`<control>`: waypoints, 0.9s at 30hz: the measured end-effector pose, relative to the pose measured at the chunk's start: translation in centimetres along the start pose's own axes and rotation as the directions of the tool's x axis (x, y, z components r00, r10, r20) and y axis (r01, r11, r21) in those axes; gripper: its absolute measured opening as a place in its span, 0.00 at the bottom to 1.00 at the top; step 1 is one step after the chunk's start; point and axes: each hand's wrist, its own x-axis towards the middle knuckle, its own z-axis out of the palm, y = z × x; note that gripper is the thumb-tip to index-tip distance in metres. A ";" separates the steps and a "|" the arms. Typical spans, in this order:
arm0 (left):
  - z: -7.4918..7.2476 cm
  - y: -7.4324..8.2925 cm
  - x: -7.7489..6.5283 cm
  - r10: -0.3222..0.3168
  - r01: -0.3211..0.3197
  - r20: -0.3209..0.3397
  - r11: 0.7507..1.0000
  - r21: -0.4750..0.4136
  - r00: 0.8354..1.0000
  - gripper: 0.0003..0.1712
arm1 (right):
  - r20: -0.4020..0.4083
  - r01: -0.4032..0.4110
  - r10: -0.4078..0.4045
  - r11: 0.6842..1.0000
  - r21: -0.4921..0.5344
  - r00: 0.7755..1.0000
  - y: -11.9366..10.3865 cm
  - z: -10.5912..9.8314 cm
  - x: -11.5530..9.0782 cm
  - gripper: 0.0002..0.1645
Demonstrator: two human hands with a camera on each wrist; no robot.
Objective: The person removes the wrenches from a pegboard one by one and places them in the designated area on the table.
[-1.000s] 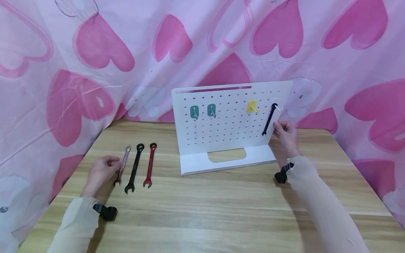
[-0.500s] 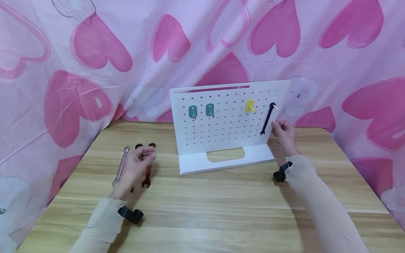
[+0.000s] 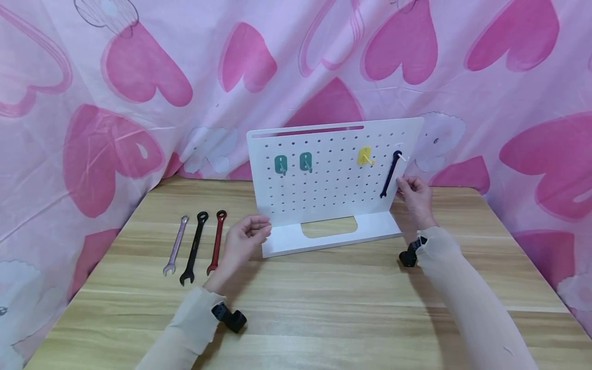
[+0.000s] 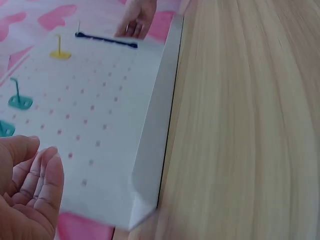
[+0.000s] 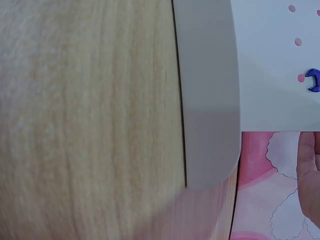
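Note:
A white pegboard [image 3: 324, 190] stands upright on its flat base. At its right edge my right hand [image 3: 416, 198] pinches the panel, the fingertips partly behind it. My left hand [image 3: 242, 241] hovers by the lower left corner, its fingers loosely bent around nothing; in the left wrist view, a gap shows between its thumb and fingers. A dark blue wrench [image 3: 390, 173] hangs from a white hook near the right edge. Two green hooks [image 3: 306, 162] and a yellow hook [image 3: 364, 155] on the board carry nothing.
Left of the board, a silver wrench [image 3: 176, 245], a black wrench [image 3: 194, 249] and a red wrench [image 3: 217, 244] lie side by side on the wooden table [image 3: 324, 308]. Behind hangs a pink curtain [image 3: 199, 31] with hearts.
My left hand has moved right from beside the silver wrench, over the black and red ones, to the board's left side. The right hand has stayed at the right edge.

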 end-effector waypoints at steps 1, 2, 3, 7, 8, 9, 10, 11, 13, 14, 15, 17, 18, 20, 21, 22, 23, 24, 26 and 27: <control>0.5 0.0 0.1 0.005 -0.005 0.002 1.000 -0.015 1.000 0.15 | -0.001 0.002 -0.002 1.000 -0.006 1.000 0.0 0.0 0.0 0.07; 1.0 0.0 0.2 0.012 -0.012 0.001 1.000 -0.027 1.000 0.15 | -0.002 0.004 -0.004 1.000 -0.004 1.000 0.0 0.0 0.0 0.07; 1.5 0.0 0.3 0.022 -0.022 0.001 0.999 -0.043 1.000 0.15 | -0.004 0.004 -0.004 1.000 -0.005 1.000 0.0 0.0 0.0 0.07; 3.7 0.2 0.8 0.068 -0.069 -0.011 0.994 -0.081 0.998 0.14 | -0.006 -0.001 0.001 1.000 -0.010 1.000 0.0 0.0 0.0 0.07; 4.2 0.3 0.9 0.071 -0.072 -0.013 0.993 -0.089 0.997 0.14 | -0.005 -0.002 0.002 1.000 -0.006 1.000 0.0 0.0 0.0 0.07; 4.7 0.4 1.0 0.073 -0.074 -0.015 0.993 -0.095 0.997 0.13 | -0.005 -0.001 0.001 1.000 -0.010 1.000 0.0 0.0 0.0 0.08; 5.2 0.5 1.1 0.076 -0.078 -0.017 0.992 -0.103 0.997 0.14 | -0.002 -0.003 0.003 1.000 -0.011 1.000 -0.1 0.0 -0.1 0.08; 5.7 0.6 1.2 0.074 -0.076 -0.018 0.991 -0.112 0.997 0.14 | 0.004 -0.005 0.005 1.000 -0.004 1.000 -0.2 0.1 -0.2 0.08; 6.6 0.7 1.3 0.069 -0.071 -0.019 0.991 -0.114 0.997 0.14 | 0.014 -0.010 0.010 1.000 0.001 1.000 -0.5 0.1 -0.5 0.08; 7.1 0.8 1.4 0.079 -0.080 -0.016 0.989 -0.123 0.997 0.14 | 0.017 -0.015 0.014 1.000 0.009 1.000 -0.7 0.2 -0.7 0.08; 7.4 1.2 1.3 0.077 -0.078 -0.010 0.988 -0.130 0.997 0.14 | 0.021 -0.018 0.018 1.000 0.009 1.000 -1.0 0.3 -0.9 0.08; 8.3 1.3 1.6 0.075 -0.075 -0.003 0.987 -0.140 0.997 0.14 | 0.021 -0.021 0.020 1.000 0.005 1.000 -0.9 0.3 -0.9 0.08; 8.7 1.3 1.7 0.079 -0.078 0.000 0.987 -0.139 0.997 0.13 | 0.019 -0.021 0.021 1.000 0.002 1.000 -0.8 0.3 -0.8 0.08; 9.5 1.4 1.9 0.083 -0.080 0.010 0.985 -0.154 0.997 0.14 | 0.014 -0.022 0.022 1.000 0.003 1.000 -0.8 0.2 -0.8 0.07; 9.9 1.4 1.9 0.077 -0.074 0.016 0.985 -0.157 0.997 0.14 | 0.014 -0.023 0.023 1.000 -0.001 1.000 -0.7 0.2 -0.7 0.07; 10.4 1.1 2.2 0.081 -0.077 0.015 0.985 -0.157 0.997 0.14 | 0.014 -0.023 0.023 1.000 -0.004 1.000 -0.7 0.1 -0.7 0.07; 10.8 1.2 2.2 0.085 -0.081 0.017 0.985 -0.150 0.996 0.14 | 0.013 -0.026 0.026 1.000 -0.001 1.000 -0.9 0.2 -0.8 0.06; 11.1 1.3 2.3 0.085 -0.081 0.019 0.986 -0.145 0.996 0.14 | 0.012 -0.027 0.027 1.000 0.005 1.000 -1.1 0.3 -1.0 0.06; 11.9 1.5 2.4 0.087 -0.084 0.019 0.987 -0.139 0.996 0.14 | 0.010 -0.029 0.029 1.000 0.008 1.000 -1.4 0.5 -1.2 0.05; 12.3 1.6 2.5 0.091 -0.087 0.018 0.987 -0.136 0.996 0.14 | 0.010 -0.028 0.028 1.000 0.008 1.000 -1.5 0.5 -1.3 0.05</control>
